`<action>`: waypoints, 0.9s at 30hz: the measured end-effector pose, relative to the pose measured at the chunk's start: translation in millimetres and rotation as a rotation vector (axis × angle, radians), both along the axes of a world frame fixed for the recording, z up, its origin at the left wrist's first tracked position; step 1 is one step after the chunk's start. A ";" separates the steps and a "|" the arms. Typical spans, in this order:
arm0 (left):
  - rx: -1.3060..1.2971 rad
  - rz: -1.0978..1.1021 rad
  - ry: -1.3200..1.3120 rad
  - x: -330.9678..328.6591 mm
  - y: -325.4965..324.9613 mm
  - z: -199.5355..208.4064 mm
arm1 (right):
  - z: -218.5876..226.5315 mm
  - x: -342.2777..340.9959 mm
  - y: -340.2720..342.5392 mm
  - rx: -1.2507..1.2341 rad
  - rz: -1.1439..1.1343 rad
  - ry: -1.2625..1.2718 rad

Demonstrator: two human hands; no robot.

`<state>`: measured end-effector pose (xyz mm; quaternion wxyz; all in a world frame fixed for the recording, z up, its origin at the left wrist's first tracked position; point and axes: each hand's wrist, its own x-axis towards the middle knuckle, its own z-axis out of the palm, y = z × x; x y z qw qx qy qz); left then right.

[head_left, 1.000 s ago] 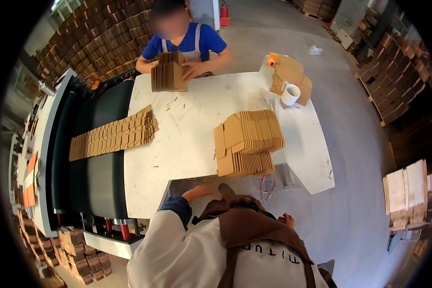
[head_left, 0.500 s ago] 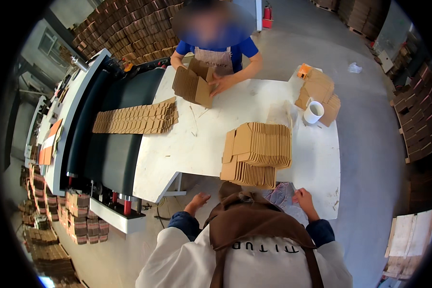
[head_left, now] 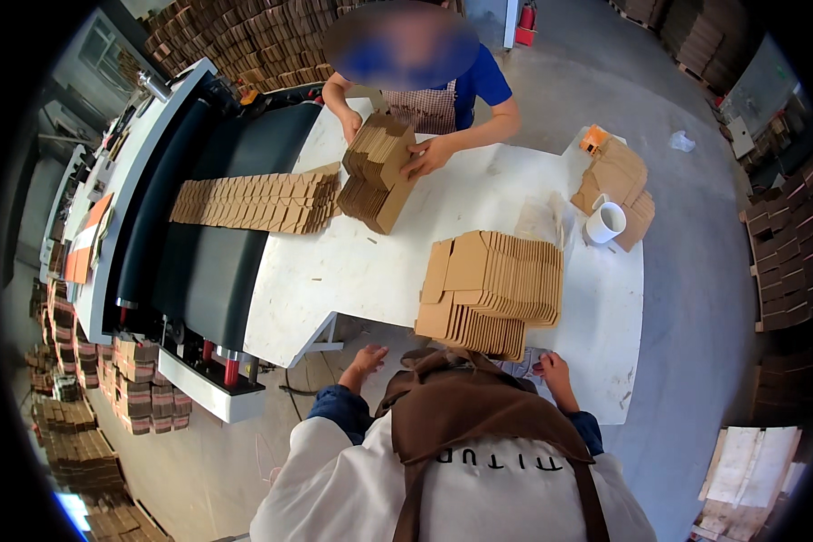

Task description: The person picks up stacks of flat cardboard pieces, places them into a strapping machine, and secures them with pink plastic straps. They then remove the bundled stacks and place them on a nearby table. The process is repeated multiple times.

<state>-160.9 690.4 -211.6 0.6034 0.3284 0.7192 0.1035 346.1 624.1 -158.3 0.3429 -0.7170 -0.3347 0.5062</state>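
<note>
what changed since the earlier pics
The co-worker, still holding the cardboard bundle, moved it nearer, to the end of the overlapping cardboard row. The wearer's right hand came forward toward the table. The left hand stays empty; nearer cardboard stack and white mug stayed put.

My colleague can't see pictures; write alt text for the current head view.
A person's left hand and right hand, seemingly empty, are near a white table with a cardboard stack. Opposite, a co-worker holds another stack beside a cardboard row partly on a dark belt.
</note>
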 end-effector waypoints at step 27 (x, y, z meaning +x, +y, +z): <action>0.458 -0.087 -0.245 2.2 160.1 145.6 | 112.3 -24.4 127.4 0.080 -0.199 0.546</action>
